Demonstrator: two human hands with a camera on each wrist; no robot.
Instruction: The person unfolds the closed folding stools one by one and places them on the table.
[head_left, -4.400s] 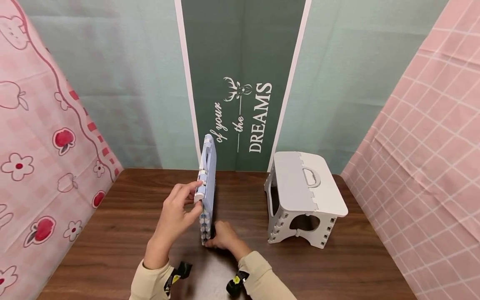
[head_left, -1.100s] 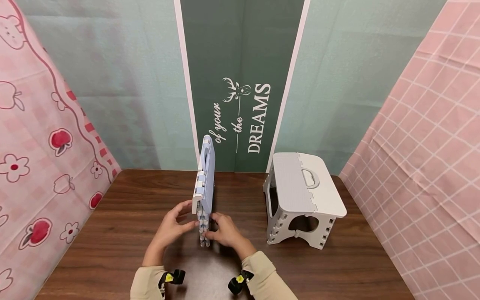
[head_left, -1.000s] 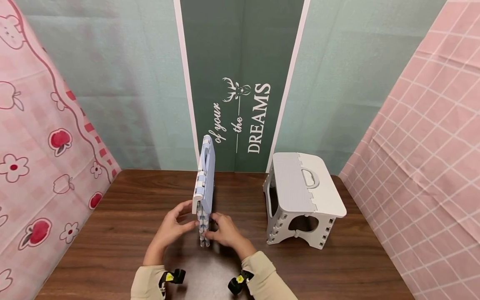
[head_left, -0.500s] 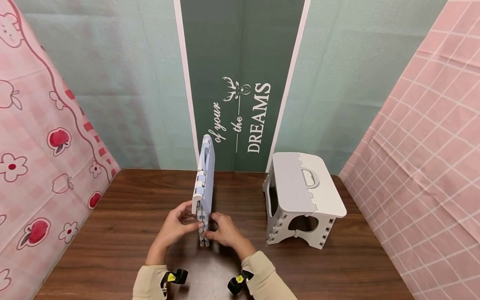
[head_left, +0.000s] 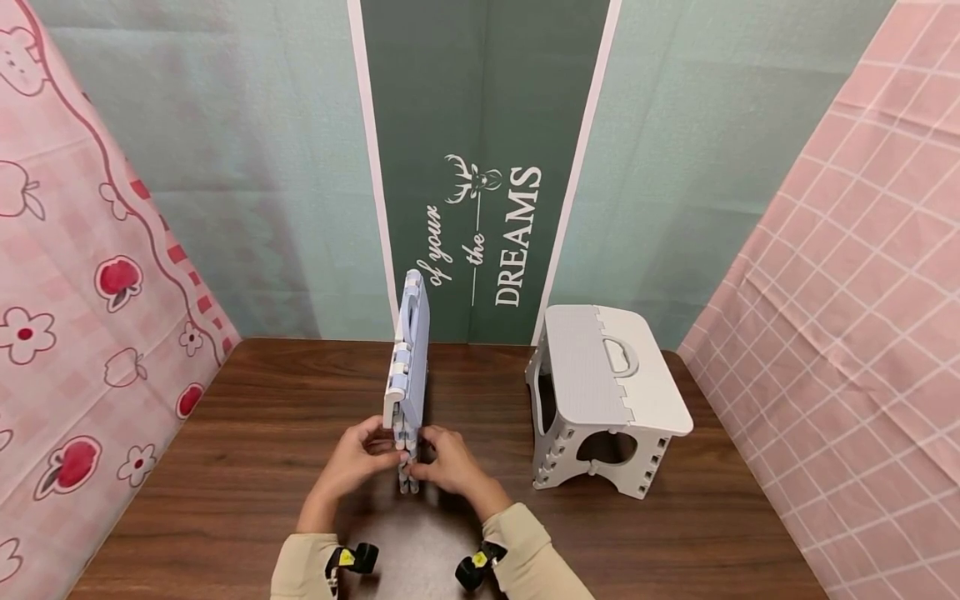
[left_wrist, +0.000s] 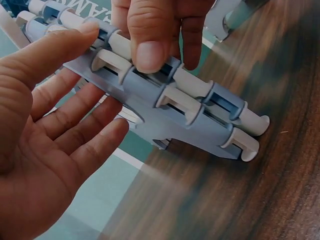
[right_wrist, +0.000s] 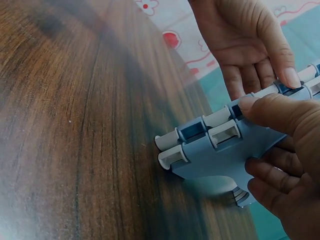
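A blue and white folding stool [head_left: 420, 367] stands upright on the table, folded flat, its narrow hinged end towards me. My left hand [head_left: 351, 462] is at the lower left of that end; its thumb presses the row of hinge knuckles [left_wrist: 142, 90], and its fingers [left_wrist: 82, 120] lie along the left face. From the other side my right hand [head_left: 453, 468] pinches the same end, thumb on the hinges, fingers against the right face. In the right wrist view, both thumbs sit near each other on the hinge row, above the stool's bottom feet [right_wrist: 172, 157].
An unfolded grey and white folding stool [head_left: 611, 367] with a carry handle [head_left: 624, 357] stands at the right. Behind the wooden table [head_left: 285, 400] hangs a green printed cloth [head_left: 480, 100]. Pink cloths hang on the left [head_left: 67, 333] and right [head_left: 847, 250].
My left hand has come down from the stool's upper corner to its lower hinges, slipping slightly lower just now. My right hand has risen a little from the bottom. The stool stays folded.
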